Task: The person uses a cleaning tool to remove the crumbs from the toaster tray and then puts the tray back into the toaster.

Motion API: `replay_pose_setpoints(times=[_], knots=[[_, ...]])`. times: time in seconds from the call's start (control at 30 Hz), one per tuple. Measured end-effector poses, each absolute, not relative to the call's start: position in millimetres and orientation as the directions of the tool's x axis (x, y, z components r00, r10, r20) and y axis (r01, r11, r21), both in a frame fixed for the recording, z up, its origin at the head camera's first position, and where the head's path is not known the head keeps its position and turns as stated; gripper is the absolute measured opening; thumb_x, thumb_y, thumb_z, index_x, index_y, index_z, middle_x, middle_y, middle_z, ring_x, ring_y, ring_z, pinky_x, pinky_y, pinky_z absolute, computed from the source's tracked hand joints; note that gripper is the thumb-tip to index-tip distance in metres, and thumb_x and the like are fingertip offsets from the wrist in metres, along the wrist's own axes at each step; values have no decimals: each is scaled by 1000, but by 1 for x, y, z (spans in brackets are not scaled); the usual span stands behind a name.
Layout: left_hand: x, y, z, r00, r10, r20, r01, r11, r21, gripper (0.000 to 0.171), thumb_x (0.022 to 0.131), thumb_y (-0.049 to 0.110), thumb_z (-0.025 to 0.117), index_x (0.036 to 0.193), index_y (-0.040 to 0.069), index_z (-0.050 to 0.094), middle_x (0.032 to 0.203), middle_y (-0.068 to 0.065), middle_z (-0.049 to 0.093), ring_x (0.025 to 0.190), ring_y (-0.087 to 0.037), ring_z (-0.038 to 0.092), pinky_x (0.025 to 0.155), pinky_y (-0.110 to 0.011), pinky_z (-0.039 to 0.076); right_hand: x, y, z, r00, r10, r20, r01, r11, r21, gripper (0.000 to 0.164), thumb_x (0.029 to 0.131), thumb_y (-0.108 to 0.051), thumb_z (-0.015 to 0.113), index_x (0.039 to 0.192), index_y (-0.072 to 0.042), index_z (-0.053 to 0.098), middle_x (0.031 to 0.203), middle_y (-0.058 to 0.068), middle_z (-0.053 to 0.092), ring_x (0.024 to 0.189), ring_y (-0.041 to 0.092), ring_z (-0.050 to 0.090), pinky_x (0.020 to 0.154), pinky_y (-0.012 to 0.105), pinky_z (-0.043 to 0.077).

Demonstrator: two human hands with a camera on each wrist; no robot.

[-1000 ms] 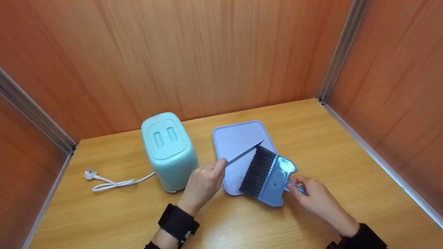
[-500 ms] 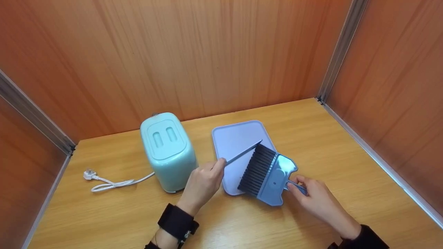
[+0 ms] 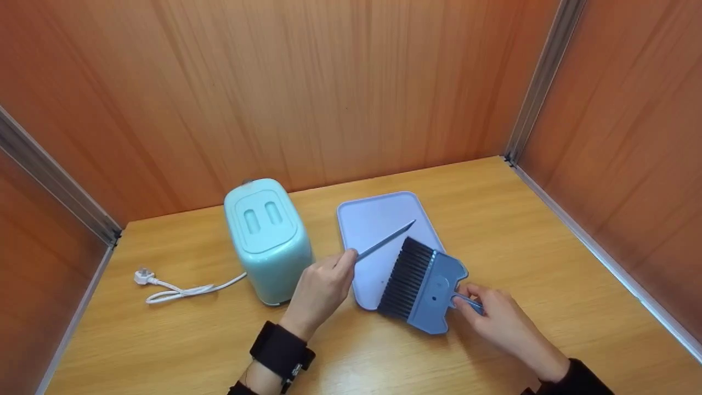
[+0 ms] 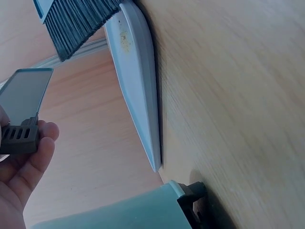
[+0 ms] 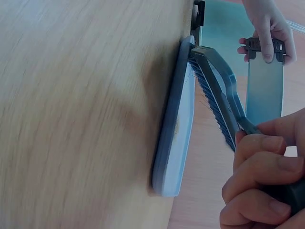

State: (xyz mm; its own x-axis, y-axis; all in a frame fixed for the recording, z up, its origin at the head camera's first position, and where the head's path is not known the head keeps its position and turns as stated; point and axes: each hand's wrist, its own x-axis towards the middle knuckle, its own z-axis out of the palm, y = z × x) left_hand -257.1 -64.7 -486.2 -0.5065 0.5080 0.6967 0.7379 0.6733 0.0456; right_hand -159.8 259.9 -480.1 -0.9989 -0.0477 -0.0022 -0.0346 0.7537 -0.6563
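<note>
Pinching dustpan w/ L hand, fingers closed on it; gripping brush by handle w/ R hand, fingers curled round. Holding bristles over tray, lower ctr of head frame; can't tell if touching. Can see crumbs in tray, toaster ctr left on surface. Prob sweep-up step. Likely calls for lowering dustpan lip, then brushing crumbs in.

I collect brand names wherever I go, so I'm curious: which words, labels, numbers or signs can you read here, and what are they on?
No text can be read in any view.
The black strap on the left wrist: a small pale mark, too small and blurred to read.
The brush: a dark dot, no readable lettering.
The mint-green appliance, lavender tray and flat piece in the left hand: no lettering visible.
</note>
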Motion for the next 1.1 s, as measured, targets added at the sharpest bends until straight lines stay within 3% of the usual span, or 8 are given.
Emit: replay_pose_setpoints(times=[0.37, 0.8, 1.1], knots=[[-255, -62, -484, -513, 507, 693, 738, 673, 54, 11, 102, 6, 69, 113, 7, 65, 74, -1, 66, 58, -11, 57, 53, -24, 54, -158, 264, -469, -1000, -14, -13, -2, 734, -679, 19, 107, -26, 67, 95, -11, 65, 72, -3, 52, 68, 13, 52, 60, 21, 37], [-257, -62, -483, -520, 496, 695, 741, 667, 78, 14, 100, 4, 70, 112, 8, 64, 74, -1, 66, 57, -10, 55, 51, -23, 52, -156, 262, -466, -998, -51, 27, -55, 743, -667, 22, 106, -27, 69, 89, -15, 63, 68, -7, 48, 61, 7, 46, 57, 20, 33], [-257, -58, -486, -478, 493, 727, 761, 646, 63, 18, 97, 1, 74, 110, 7, 63, 71, 0, 62, 57, -14, 59, 51, -27, 52, -156, 265, -462, -996, -27, 88, -79, 756, -650, 21, 106, -27, 68, 91, -15, 63, 68, -7, 45, 60, 7, 44, 57, 21, 32]])
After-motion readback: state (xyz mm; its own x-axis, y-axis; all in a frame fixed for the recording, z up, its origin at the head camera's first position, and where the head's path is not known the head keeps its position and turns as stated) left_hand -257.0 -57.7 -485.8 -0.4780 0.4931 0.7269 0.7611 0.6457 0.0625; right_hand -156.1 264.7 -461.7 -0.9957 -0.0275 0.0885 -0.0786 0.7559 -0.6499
